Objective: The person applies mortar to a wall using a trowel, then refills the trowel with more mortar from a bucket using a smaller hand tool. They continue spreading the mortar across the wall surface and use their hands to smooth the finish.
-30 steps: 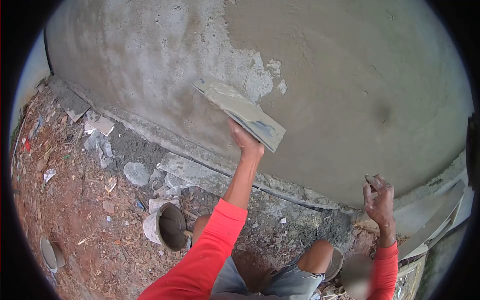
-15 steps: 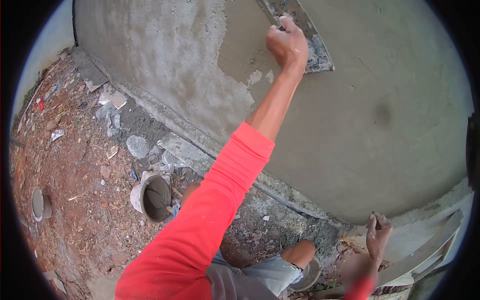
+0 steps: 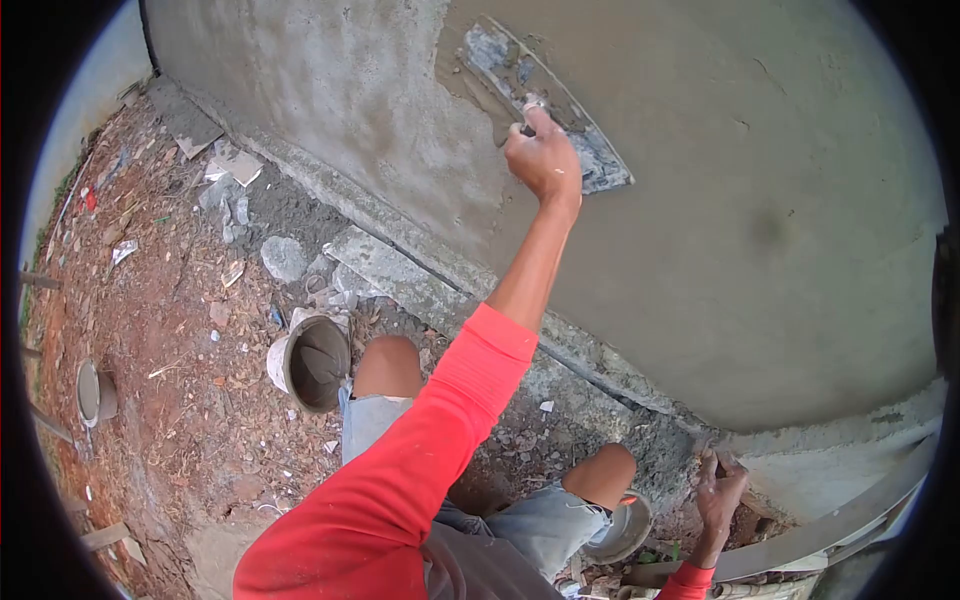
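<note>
My left hand (image 3: 545,158) is closed around the handle of a plastering float (image 3: 600,160), a long rectangular board smeared with grey mortar. The float lies tilted against the wet plaster (image 3: 720,240) on the wall, beside the ragged border with the paler, rougher wall surface (image 3: 330,110). Low on the right, my right hand (image 3: 720,492) is near the ledge at the wall's foot, its fingers bent but apart. Nothing shows in it. Mortar marks the fingers of both hands.
A bucket of mortar (image 3: 317,365) stands by my left knee, and another bucket (image 3: 95,393) is farther left. Near my right knee is a round pan (image 3: 622,528). Stones and a concrete slab (image 3: 375,270) line the wall base. Long boards (image 3: 840,540) lie at lower right.
My left hand has moved the float down and slightly left across the plaster. My right hand has shifted left and a little down along the wall's foot. The view has shifted slightly.
</note>
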Tool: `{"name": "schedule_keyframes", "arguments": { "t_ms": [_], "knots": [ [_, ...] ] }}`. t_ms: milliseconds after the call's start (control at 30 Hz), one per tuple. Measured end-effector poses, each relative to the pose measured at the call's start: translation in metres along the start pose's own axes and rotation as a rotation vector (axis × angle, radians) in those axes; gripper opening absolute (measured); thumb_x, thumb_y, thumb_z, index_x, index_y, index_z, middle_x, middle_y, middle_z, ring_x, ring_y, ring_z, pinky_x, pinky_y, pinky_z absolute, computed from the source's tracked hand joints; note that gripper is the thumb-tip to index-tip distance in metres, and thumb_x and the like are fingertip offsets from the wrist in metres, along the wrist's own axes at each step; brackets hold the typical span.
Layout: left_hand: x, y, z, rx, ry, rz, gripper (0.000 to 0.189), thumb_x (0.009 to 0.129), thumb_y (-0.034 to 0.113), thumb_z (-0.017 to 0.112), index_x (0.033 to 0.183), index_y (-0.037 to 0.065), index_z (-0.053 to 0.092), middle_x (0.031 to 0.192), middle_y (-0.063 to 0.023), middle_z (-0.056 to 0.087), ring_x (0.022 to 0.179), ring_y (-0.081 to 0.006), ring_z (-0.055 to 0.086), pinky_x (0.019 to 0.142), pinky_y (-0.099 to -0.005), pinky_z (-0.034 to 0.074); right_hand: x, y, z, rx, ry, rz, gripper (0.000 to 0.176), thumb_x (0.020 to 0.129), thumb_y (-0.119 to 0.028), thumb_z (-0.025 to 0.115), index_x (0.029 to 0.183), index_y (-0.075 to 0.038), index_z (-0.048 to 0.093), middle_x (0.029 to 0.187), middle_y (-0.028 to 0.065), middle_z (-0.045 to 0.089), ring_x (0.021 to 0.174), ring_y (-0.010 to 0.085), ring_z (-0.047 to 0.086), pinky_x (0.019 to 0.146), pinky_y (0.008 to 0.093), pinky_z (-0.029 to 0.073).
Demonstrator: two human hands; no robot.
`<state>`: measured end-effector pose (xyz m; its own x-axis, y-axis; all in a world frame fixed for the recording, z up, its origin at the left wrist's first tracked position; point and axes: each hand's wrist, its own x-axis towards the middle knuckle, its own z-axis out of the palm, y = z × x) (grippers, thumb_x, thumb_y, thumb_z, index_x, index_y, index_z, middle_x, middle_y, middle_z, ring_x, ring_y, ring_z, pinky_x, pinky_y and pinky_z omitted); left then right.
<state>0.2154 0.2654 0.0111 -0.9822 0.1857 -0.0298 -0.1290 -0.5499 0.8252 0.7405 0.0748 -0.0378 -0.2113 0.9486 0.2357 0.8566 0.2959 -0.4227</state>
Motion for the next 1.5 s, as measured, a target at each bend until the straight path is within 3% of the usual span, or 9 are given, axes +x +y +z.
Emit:
{"name": "schedule_keyframes", "arguments": {
  "t_ms": [100,233,367,533,900,1033,1267,1400,1500],
  "knots": [
    [-0.031,0.069,0.046,0.032,-0.179,0.263,0.051,0.111,0.035,0.058,0.084,-0.009,0.06,0.067,-0.0132,0.061,0.066,-0.0272,0.058,0.072,-0.0463,0.051,0.016,-0.025,0.006,-0.02,-0.029,-0.037,0.032,0.11,-0.018,0.061,0.092,0.007,0.072,0.071,-0.0013,0.053,0.07,0.0101,0.046,0.06,0.0327,0.038],
    [-0.049,0.09,0.034,0.003,-0.244,0.388,0.053,0.11,0.034,0.059,0.077,-0.007,0.057,0.066,-0.0147,0.06,0.064,-0.0277,0.057,0.069,-0.0477,0.049,0.03,-0.064,0.019,0.058,-0.042,-0.033,0.025,0.106,-0.017,0.066,0.097,0.006,0.073,0.076,0.0162,0.063,0.071,0.0227,0.054,0.069,0.0406,0.046],
    [-0.014,-0.007,-0.065,-0.263,0.025,-0.317,0.037,0.112,0.044,0.058,0.104,0.008,0.064,0.071,0.0041,0.046,0.06,-0.0098,0.047,0.051,-0.0322,0.035,0.003,-0.045,0.024,0.071,-0.028,0.0,0.025,0.106,-0.017,0.066,0.096,0.006,0.072,0.07,0.0142,0.058,0.066,0.021,0.05,0.064,0.0407,0.044],
    [-0.02,-0.044,-0.085,-0.364,0.098,-0.672,0.044,0.108,0.051,0.062,0.11,0.007,0.064,0.079,0.0006,0.045,0.062,-0.0114,0.044,0.052,-0.0323,0.033,-0.043,0.01,0.027,0.083,-0.047,0.178,0.027,0.106,-0.016,0.064,0.092,0.006,0.071,0.068,0.0074,0.059,0.065,0.0147,0.05,0.061,0.0381,0.042],
    [-0.013,0.175,0.064,-0.41,-0.528,-0.184,0.049,0.108,0.043,0.062,0.075,0.013,0.04,0.059,0.0035,0.033,0.048,-0.0132,0.034,0.049,-0.0337,0.032,-0.04,-0.001,0.034,0.361,0.082,0.227,0.033,0.109,-0.019,0.063,0.092,0.008,0.072,0.075,0.0034,0.064,0.069,0.0104,0.056,0.06,0.0321,0.044],
    [0.039,0.159,0.014,-0.167,-0.506,0.159,0.05,0.103,0.043,0.071,0.074,0.013,0.044,0.061,0.0038,0.039,0.052,-0.0096,0.039,0.051,-0.0342,0.036,-0.037,-0.035,0.033,0.324,-0.025,0.197,0.035,0.109,-0.019,0.061,0.086,0.007,0.069,0.073,0.0015,0.06,0.069,0.0099,0.055,0.059,0.0305,0.042],
    [0.202,0.111,-0.006,0.371,-0.149,0.605,0.059,0.091,0.051,0.079,0.078,-0.006,0.071,0.07,-0.0194,0.074,0.067,-0.0326,0.072,0.071,-0.0476,0.055,-0.101,0.084,0.015,0.285,0.043,0.303,0.037,0.108,-0.021,0.063,0.077,0.0,0.064,0.071,0.0022,0.061,0.066,0.0112,0.059,0.06,0.0292,0.049],
    [0.096,0.115,-0.004,0.517,-0.458,0.717,0.061,0.093,0.052,0.078,0.077,-0.006,0.068,0.068,-0.0164,0.067,0.068,-0.0245,0.064,0.069,-0.0454,0.053,-0.06,0.027,0.04,0.516,0.221,0.339,0.026,0.103,-0.013,0.065,0.083,0.003,0.069,0.075,-0.0018,0.056,0.07,0.0089,0.049,0.058,0.0311,0.036],
    [0.058,0.079,-0.022,0.247,-0.191,0.418,0.056,0.099,0.046,0.076,0.076,-0.004,0.067,0.066,-0.0109,0.063,0.065,-0.0212,0.058,0.066,-0.0427,0.05,-0.042,-0.022,0.026,0.198,0.087,0.174,0.029,0.104,-0.015,0.065,0.082,0.004,0.069,0.072,-0.0014,0.054,0.07,0.0097,0.048,0.059,0.0321,0.036]
  ]
}}
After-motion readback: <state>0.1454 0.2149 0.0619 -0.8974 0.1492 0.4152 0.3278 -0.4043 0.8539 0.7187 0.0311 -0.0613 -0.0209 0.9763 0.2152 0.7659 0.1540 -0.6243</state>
